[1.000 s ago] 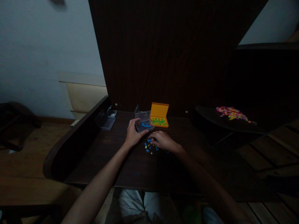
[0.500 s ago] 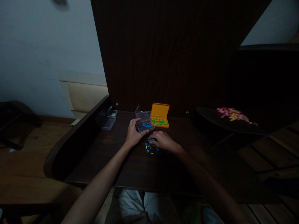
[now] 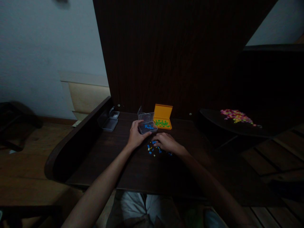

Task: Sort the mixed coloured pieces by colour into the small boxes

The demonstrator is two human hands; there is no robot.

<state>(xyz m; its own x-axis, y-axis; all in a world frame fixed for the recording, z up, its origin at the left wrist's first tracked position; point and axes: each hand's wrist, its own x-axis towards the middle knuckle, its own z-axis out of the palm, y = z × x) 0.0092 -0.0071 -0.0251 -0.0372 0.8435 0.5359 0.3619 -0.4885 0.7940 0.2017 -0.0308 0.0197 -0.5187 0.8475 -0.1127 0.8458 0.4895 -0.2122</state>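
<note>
My left hand [image 3: 137, 135] grips the near left side of a clear plastic box [image 3: 142, 129], thumb along its front and fingers at its left edge. Several small blue pieces [image 3: 149, 126] lie inside it. My right hand [image 3: 166, 141] is just right of the box's front, fingers bent down over a scatter of small blue and yellow pieces [image 3: 150, 152] on the dark wooden surface. Its fingertips are close together at the pieces; whether one is pinched between them is too small to tell. Behind the box stands an orange box [image 3: 163, 111], lid up, holding small green pieces [image 3: 162, 123].
Another clear box [image 3: 110, 125] lies open at the left by the raised wooden side [image 3: 78, 139]. A tall dark panel [image 3: 166, 57] rises behind. On a dark ledge [image 3: 211, 118] at the right lies a heap of pink and yellow beads [image 3: 237, 116].
My right hand has shifted very slightly to the right over the scattered pieces, uncovering a few more. My left hand and the clear box stay where they were.
</note>
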